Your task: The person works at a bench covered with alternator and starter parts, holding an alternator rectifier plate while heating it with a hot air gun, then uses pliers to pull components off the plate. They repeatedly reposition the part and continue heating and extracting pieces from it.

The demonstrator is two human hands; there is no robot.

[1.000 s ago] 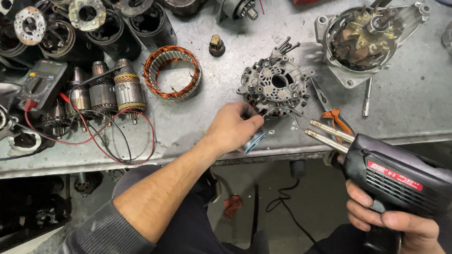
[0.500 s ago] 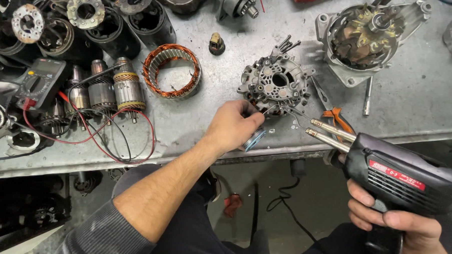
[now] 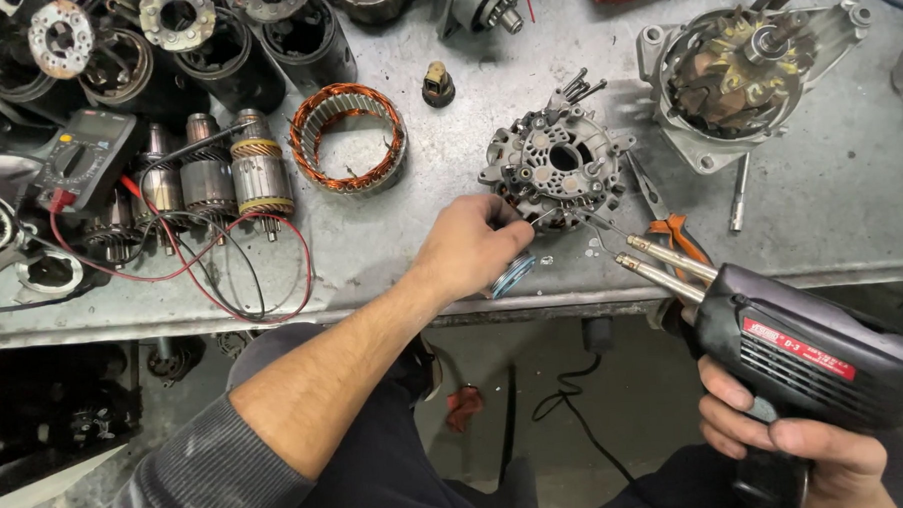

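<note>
Sitting on the bench: one copper-wound stator ring point(image 3: 348, 137), three armatures point(image 3: 209, 177) standing side by side, one multimeter point(image 3: 86, 157) trailing one red lead point(image 3: 177, 269) and one black lead point(image 3: 237, 276). Also lying there: one rectifier housing point(image 3: 556, 165), one rotor assembly in its end frame point(image 3: 735, 69), one orange-handled pliers point(image 3: 676, 226). One soldering gun point(image 3: 795, 342) is showing two metal prongs.

I get even, fairly bright overhead light on the grey metal workbench point(image 3: 445, 54), with soft glare across its upper middle. Shadows fall short and soft beneath parts like the copper stator winding point(image 3: 349, 137). The lower left, under the bench, sinks into near black. Focus holds sharp mid-frame; I see the wide lens bending the corners slightly.
</note>
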